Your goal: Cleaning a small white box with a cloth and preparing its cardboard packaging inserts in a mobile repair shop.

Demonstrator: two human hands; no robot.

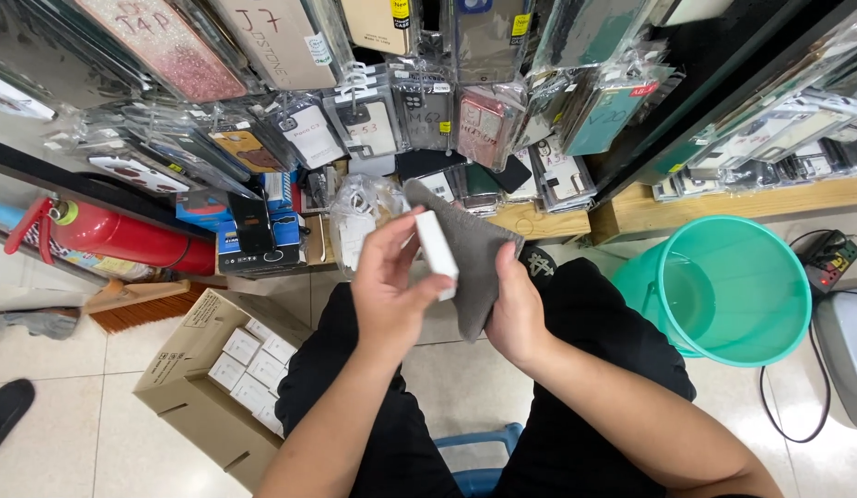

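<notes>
Nearest the camera: blue stool edge point(479, 466) between the seated person's black-clad legs point(382, 415). Just above, both forearms come up to mid frame. Left hand point(389, 290) holds a small white box point(437, 244) upright, thumb on one long side, fingers curled round the other, so clamped on the box. Right hand point(516, 314) holds a grey cloth point(465, 258) behind and right of the box, palm under the cloth's lower edge; its fingers are hidden behind the fabric, looks like a closed grip on it, fingertip spacing cannot be told. Box touches the cloth face, both held in the air over the lap. Judgement: step in hand reads as wiping the box with the cloth; to do it well, keep the pinch on the box's narrow sides so the broad face stays bare, press the cloth flat against it and rotate the box in the fingers rather than regripping. On the floor at near left, an open cardboard carton point(184, 387) with more small white boxes inside. Red fire extinguisher point(124, 240) lies at far left, a broom head point(138, 309) near it. Teal plastic bucket point(728, 290) stands at right, a power strip point(829, 258) beyond it. Far side: racks of phone cases in clear bags point(428, 101) across the top.
</notes>
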